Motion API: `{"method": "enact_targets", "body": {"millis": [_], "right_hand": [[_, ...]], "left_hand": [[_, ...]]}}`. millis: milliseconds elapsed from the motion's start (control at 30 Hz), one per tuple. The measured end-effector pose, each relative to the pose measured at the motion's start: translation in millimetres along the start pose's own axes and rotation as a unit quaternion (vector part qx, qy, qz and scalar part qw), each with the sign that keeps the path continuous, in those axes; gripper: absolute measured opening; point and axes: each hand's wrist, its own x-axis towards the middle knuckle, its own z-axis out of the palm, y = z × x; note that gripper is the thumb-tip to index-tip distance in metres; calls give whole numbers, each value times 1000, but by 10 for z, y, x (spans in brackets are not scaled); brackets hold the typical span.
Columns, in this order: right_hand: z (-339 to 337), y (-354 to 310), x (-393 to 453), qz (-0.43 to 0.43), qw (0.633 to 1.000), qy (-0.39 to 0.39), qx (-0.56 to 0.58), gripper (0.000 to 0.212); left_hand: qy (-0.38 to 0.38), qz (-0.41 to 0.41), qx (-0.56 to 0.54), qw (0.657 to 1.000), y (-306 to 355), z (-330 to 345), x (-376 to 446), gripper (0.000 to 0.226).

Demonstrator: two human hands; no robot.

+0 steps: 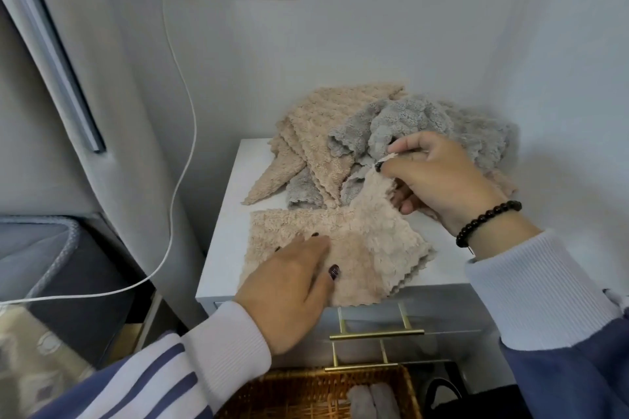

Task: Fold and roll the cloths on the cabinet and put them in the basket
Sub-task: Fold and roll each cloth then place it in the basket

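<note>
Folding step judged under way. Beige cloth [340, 248] on cabinet [221, 214] is pressed flat by left hand [292, 286]; its far corner is pinched and lifted by right hand [439, 177]. Next, the corner likely gets carried across toward the pressing palm. Basket [306, 395] waits below.

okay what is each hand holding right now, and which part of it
The right hand pinches the far corner of the beige cloth between its fingers, lifting it. The left hand holds nothing; it presses flat on the same cloth.
</note>
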Motion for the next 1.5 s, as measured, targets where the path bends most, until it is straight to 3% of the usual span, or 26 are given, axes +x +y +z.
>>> {"method": "enact_targets", "body": {"millis": [100, 167, 267, 333, 433, 500, 633, 800, 900, 967, 1033, 1100, 1200, 1333, 1500], "right_hand": [[242, -44, -15, -4, 998, -49, -27, 20], [412, -45, -24, -3, 996, -75, -42, 21], [704, -14, -31, 9, 992, -111, -60, 21], [891, 44, -13, 14, 989, -126, -72, 21], [1118, 141, 25, 14, 987, -135, -88, 21], [1215, 189, 39, 17, 986, -137, -93, 20], [1376, 249, 70, 13, 988, -132, -78, 20], [1507, 333, 125, 15, 989, -135, -58, 18], [1479, 334, 166, 30, 990, -140, -12, 17], [1406, 325, 198, 19, 991, -129, 1, 19], [1276, 333, 249, -50, 991, -90, -86, 21], [1120, 345, 294, -123, 965, -75, -218, 20], [951, 424, 339, -136, 931, -89, -327, 17], [901, 617, 353, -143, 919, -93, -354, 16], [934, 743, 317, -160, 921, -42, -352, 20]], "left_hand": [[44, -52, -148, 987, -199, -140, -70, 36], [49, -96, -271, 957, -326, -205, -95, 28], [77, -198, -481, 851, -439, -312, -126, 24], [94, -254, -557, 785, -481, -369, -124, 22], [95, -287, -578, 758, -527, -408, -93, 18], [96, -295, -553, 773, -525, -419, -61, 16], [109, -291, -446, 839, -601, -417, -51, 19], [72, -293, -388, 871, -681, -451, -53, 36], [52, -276, -375, 883, -669, -466, -65, 22], [44, -260, -343, 902, -671, -457, -85, 28], [44, -257, -318, 912, -694, -448, -91, 34], [40, -258, -324, 909, -717, -451, -81, 33], [28, -262, -329, 907, -726, -482, -61, 32], [35, -264, -284, 921, -720, -489, -51, 27], [116, -180, -50, 976, -612, -455, -66, 31]]}}
